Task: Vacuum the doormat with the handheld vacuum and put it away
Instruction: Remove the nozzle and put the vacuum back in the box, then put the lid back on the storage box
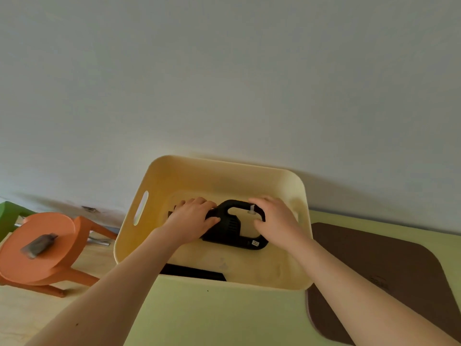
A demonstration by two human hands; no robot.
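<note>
A black handheld vacuum point(230, 227) lies inside a pale yellow plastic bin point(249, 174) that stands against the wall. My left hand point(193, 218) is closed over the vacuum's front end. My right hand point(273, 217) grips the looped handle at the rear. A brown doormat point(384, 273) lies flat on the light green tabletop point(224, 313), just right of the bin. The vacuum's nozzle is hidden under my left hand.
An orange stool point(42, 248) stands on the wooden floor at the left with a small grey object point(38, 245) on its seat. A green piece of furniture point(8, 216) shows at the far left edge. A black flat item point(192, 272) lies by the bin's front left corner.
</note>
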